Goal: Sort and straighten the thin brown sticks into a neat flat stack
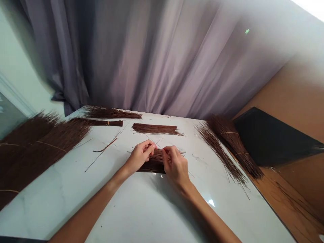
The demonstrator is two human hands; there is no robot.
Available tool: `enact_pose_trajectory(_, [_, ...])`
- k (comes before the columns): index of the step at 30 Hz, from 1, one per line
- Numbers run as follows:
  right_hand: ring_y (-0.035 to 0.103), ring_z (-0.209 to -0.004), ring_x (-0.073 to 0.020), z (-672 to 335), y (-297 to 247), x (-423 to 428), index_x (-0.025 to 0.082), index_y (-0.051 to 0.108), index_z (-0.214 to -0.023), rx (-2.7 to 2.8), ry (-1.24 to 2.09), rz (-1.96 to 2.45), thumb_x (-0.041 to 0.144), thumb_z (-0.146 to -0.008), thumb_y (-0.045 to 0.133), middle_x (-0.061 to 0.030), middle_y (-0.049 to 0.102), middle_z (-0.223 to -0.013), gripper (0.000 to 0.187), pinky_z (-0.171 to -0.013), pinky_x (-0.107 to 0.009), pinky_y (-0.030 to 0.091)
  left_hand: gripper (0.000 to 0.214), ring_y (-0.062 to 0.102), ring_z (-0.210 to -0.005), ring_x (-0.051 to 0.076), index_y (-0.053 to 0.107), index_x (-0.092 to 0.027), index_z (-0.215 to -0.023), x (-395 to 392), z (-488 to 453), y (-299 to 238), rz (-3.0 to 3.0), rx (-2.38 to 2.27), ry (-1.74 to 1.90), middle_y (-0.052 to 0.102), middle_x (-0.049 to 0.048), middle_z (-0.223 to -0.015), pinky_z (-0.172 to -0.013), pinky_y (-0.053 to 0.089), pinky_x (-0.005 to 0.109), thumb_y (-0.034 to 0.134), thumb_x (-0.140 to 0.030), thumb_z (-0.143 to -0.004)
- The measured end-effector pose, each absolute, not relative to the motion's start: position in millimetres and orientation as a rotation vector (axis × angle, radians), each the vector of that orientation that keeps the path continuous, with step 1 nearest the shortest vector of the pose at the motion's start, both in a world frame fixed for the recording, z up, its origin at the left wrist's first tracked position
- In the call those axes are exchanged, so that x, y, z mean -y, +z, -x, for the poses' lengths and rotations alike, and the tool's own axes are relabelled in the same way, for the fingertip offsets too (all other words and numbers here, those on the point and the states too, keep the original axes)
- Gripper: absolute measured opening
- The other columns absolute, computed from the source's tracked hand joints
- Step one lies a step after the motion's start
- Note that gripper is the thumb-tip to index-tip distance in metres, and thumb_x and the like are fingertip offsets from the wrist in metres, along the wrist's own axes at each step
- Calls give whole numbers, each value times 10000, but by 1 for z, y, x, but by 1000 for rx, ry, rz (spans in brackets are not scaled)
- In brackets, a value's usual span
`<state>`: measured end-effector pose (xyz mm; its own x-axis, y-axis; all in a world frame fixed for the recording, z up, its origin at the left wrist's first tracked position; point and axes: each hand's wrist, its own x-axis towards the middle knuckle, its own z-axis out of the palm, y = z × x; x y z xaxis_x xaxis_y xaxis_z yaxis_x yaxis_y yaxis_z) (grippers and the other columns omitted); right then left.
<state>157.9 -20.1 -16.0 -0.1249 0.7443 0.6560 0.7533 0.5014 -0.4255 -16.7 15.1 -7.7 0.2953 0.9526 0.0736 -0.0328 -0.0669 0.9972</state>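
My left hand (142, 156) is closed in a pinch on a thin brown twig (160, 140), whose free end points up and to the right. Close beside it, my right hand (176, 163) pinches another thin twig (151, 138). The two twigs appear to cross between my fingertips. Under both hands lies a flat row of dark brown twigs (153, 165) on the white marbled table (131, 206). My fingers and palms hide parts of that row. Just beyond it is a second neat pile of twigs (155, 128).
Large tied twig bundles (50, 145) cover the left edge. At the back left are a loose pile (108, 112) and a yellow-banded bundle (107, 123). Loose twigs (101, 152) lie left of my hands. More twigs (225, 157) and a tied bundle (233, 138) are at right. A curtain (152, 57) hangs behind.
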Motion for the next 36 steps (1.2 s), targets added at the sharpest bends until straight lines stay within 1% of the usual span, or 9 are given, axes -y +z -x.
enact_pose_trajectory(5, [638, -693, -158, -155, -18, 18, 226, 553, -998, 1854, 52, 1271, 243, -1036, 466, -38, 680, -884, 97, -567, -271, 424, 353, 283, -492, 61, 609, -181, -898, -12, 15, -7, -1356, -919, 1024, 400, -63, -650, -399, 190, 152, 600, -531, -942])
enact_pose_trajectory(8, [636, -667, -155, -154, -20, 19, 226, 565, -989, 1839, 71, 1310, 254, -1036, 472, -30, 698, -876, 108, -543, -271, 396, 357, 281, -454, 59, 613, -193, -918, -9, 12, -8, -1357, -934, 995, 417, -70, -632, -372, 214, 158, 588, -549, -942])
enact_pose_trajectory(11, [644, -675, -160, -154, -21, 19, 227, 571, -985, 1825, 73, 1326, 264, -1039, 468, -33, 709, -880, 122, -553, -270, 397, 353, 307, -434, 62, 614, -195, -895, -8, 10, -10, -1403, -952, 981, 433, -72, -596, -370, 245, 167, 585, -543, -943])
enact_pose_trajectory(15, [641, -669, -161, -155, -21, 18, 232, 565, -982, 1823, 80, 1311, 278, -1049, 458, -31, 705, -868, 134, -560, -269, 401, 331, 303, -441, 60, 618, -193, -892, -7, 7, -12, -1451, -962, 986, 446, -71, -565, -397, 218, 168, 587, -517, -952])
enact_pose_trajectory(19, [638, -758, -179, -153, -20, 17, 231, 573, -966, 1834, 63, 1297, 261, -1050, 455, -48, 663, -898, 147, -601, -278, 435, 310, 280, -431, 56, 603, -202, -936, -8, 5, -13, -1413, -978, 1015, 458, -80, -540, -400, 191, 166, 629, -510, -930])
enact_pose_trajectory(24, [609, -863, -203, -152, -22, 18, 228, 582, -1003, 1876, 116, 1198, 160, -1026, 429, -73, 626, -952, 168, -731, -310, 504, 320, 324, -429, 51, 588, -204, -930, -7, 3, -15, -1305, -928, 1024, 485, -74, -600, -376, 219, 152, 663, -514, -911])
enact_pose_trajectory(26, [605, -880, -206, -153, -23, 18, 222, 588, -1011, 1883, 119, 1175, 135, -1014, 434, -80, 624, -964, 177, -756, -316, 514, 323, 337, -446, 50, 599, -198, -915, -7, 3, -16, -1277, -910, 1046, 497, -63, -640, -373, 226, 146, 681, -510, -902])
enact_pose_trajectory(31, [633, -881, -196, -155, -23, 19, 220, 624, -1086, 1904, 126, 1196, 152, -1018, 445, -82, 634, -1001, 203, -731, -297, 525, 304, 379, -527, 55, 655, -172, -894, -6, 2, -13, -1238, -918, 1115, 531, -26, -735, -405, 246, 138, 718, -469, -889])
enact_pose_trajectory(36, [653, -838, -173, -157, -20, 23, 223, 640, -1190, 1901, 169, 1201, 164, -1027, 445, -68, 650, -1004, 261, -706, -273, 522, 303, 338, -529, 49, 653, -157, -837, -5, 3, -6, -1214, -925, 1132, 520, -30, -701, -443, 236, 150, 741, -444, -875])
